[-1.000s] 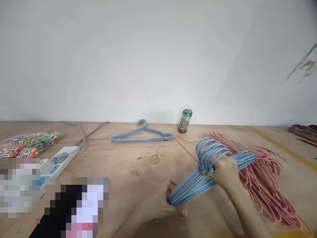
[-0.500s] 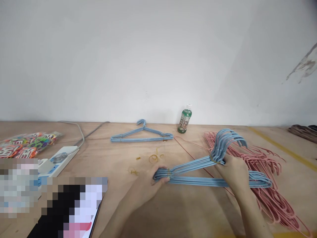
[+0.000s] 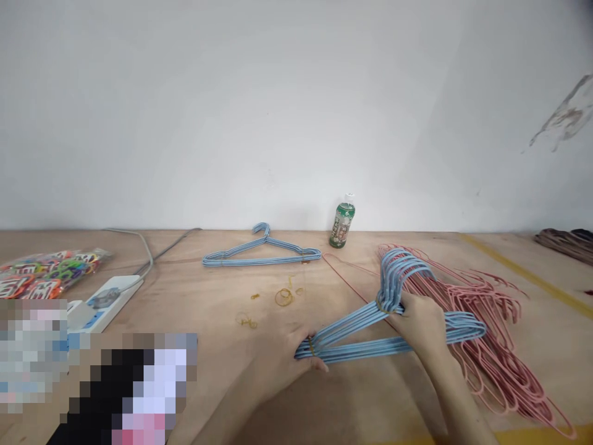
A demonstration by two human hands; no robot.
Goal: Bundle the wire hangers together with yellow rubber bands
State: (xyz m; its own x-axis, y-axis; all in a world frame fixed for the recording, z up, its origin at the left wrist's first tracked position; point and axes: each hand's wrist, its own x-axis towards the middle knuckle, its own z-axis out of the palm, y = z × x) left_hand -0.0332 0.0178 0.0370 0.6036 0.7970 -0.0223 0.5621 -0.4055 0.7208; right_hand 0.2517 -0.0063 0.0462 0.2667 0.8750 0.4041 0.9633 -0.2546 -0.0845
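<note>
a bundle of pale-blue wire hangers (image 3: 365, 351), hooks nested in a curved fan and a yellow band (image 3: 380, 305) around the necks, is held over the bench (image 3: 176, 296) near heaped pink hangers (image 3: 509, 371). the left hand (image 3: 290, 358) pinches its left corner, the right hand (image 3: 424, 318) grips beside the necks. half a second ago its base looked nearly level; now it slopes down leftward.

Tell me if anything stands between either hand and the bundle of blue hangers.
Nothing visible does. The left hand holds one end of the blue bundle, the right hand grips it near the hooks; the pink hangers lie off to the right.
</note>
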